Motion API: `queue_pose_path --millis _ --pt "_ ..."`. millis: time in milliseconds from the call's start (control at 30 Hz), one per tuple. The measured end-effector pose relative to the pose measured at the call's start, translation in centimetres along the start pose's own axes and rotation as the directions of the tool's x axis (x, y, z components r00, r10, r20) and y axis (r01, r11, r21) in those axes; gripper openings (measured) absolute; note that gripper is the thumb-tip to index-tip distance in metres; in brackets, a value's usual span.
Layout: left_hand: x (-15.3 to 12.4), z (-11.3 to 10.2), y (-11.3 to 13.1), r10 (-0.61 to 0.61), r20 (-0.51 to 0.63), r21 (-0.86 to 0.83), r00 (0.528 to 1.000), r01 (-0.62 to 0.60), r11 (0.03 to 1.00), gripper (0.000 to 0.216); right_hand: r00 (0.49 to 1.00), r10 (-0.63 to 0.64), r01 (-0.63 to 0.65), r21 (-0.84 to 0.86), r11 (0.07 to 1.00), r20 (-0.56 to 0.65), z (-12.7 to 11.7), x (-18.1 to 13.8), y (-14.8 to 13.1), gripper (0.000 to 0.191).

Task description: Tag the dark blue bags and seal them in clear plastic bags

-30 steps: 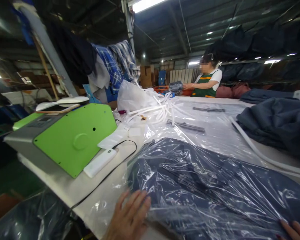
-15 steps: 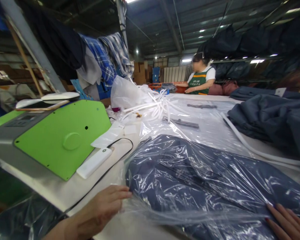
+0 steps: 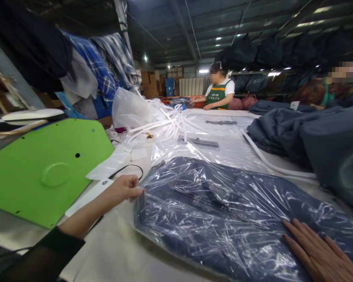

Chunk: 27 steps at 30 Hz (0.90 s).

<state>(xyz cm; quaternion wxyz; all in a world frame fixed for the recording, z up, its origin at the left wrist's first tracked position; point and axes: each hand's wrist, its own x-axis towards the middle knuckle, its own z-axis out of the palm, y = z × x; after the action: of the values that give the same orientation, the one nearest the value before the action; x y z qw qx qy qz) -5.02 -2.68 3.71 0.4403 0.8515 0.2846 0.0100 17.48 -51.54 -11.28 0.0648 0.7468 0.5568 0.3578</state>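
Note:
A dark blue folded cloth item lies inside a clear plastic bag [image 3: 211, 211] on the table in front of me. My left hand [image 3: 125, 190] is at the bag's left edge, with thumb and fingers pinched together on the plastic film. On the right part of the bag, my right hand [image 3: 320, 250] lies flat with its fingers stretched out, pressing on the film. What exactly the cloth item is, I cannot tell through the shiny wrapping.
A machine with a green side panel [image 3: 55, 172] stands at left, a white tag [image 3: 90, 196] beside it. Behind the bag lie white tubes [image 3: 173, 121], flat plastic bags and dark blue fabric [image 3: 285, 133]. A person in a green apron [image 3: 219, 94] works across the table.
My left hand has moved up along the bag's left side and now pinches its edge. The loose film at the front has been drawn flatter. The view has turned slightly right.

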Motion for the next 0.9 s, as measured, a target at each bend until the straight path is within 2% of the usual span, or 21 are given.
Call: queue_pose_path --millis 167,300,467,700,800,900 --pt "1.4 0.3 0.1 0.027 0.016 0.072 1.000 -0.028 0.997 0.029 0.999 -0.029 0.029 -0.032 0.999 -0.017 -0.9 1.2 0.0 0.048" --pt "2.1 0.0 0.2 0.030 0.051 0.074 0.998 -0.034 0.997 0.030 0.999 -0.022 0.021 -0.021 1.000 -0.046 -1.1 1.5 -0.1 0.046" --pt "3.3 0.8 0.4 0.071 -0.037 0.080 0.997 -0.068 0.995 0.034 1.000 0.008 -0.009 -0.015 1.000 -0.028 -1.2 1.3 -0.3 0.046" --pt "4.9 1.1 0.2 0.069 -0.046 0.338 0.997 -0.049 0.940 0.033 1.000 0.010 -0.012 -0.059 0.998 -0.027 -2.1 2.4 -0.5 0.043" --pt "5.5 1.3 0.1 0.053 -0.062 0.455 0.997 -0.019 0.890 0.027 1.000 0.024 -0.022 -0.081 0.997 0.020 -2.5 2.6 -0.6 0.041" --pt "5.6 2.7 -0.5 0.078 -0.134 0.541 0.988 0.007 0.841 0.024 0.994 0.074 -0.069 -0.073 0.995 0.080 -2.5 2.4 -0.9 0.040"
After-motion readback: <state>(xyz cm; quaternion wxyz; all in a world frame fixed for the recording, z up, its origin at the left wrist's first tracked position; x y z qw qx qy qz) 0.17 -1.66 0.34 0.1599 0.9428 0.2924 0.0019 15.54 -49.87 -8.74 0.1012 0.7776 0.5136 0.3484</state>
